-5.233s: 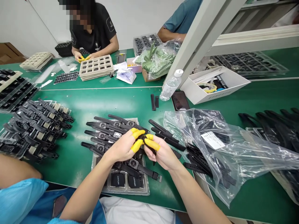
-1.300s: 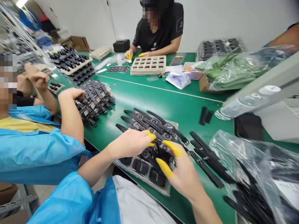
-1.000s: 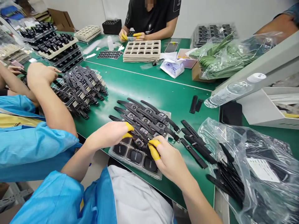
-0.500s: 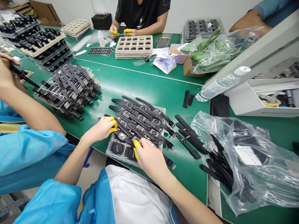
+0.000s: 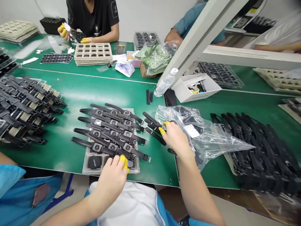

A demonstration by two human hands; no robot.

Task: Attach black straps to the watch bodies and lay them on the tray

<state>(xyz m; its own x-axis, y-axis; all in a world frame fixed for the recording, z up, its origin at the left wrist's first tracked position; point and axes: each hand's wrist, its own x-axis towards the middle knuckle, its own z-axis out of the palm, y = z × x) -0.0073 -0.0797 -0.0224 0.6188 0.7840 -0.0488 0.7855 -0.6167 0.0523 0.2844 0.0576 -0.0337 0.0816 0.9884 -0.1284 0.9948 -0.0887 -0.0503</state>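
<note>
My left hand (image 5: 114, 172), with yellow finger covers, is closed at the front row of a clear plastic tray (image 5: 87, 169). Its fingertips press around a dark watch body (image 5: 131, 164), mostly hidden by them. A square black watch body (image 5: 94, 162) lies in the compartment to the left. Across the tray behind lie several smartwatches (image 5: 114, 133) with black straps, backs up. Over to the right, my right hand (image 5: 176, 138) pinches at loose black watch straps (image 5: 152, 120) beside a clear plastic bag (image 5: 207, 142); the exact hold is partly hidden.
Stacked trays of strapped watches (image 5: 25, 106) stand at left; more black straps (image 5: 256, 147) lie at right. A water bottle (image 5: 166, 83) and white box (image 5: 197, 89) stand by a post (image 5: 199, 37). Across the table, a person in black (image 5: 94, 22) works behind beige trays (image 5: 92, 58).
My right hand has moved from the tray to the loose straps on the right. My left hand has shifted to the tray's front row. The view has turned right.
</note>
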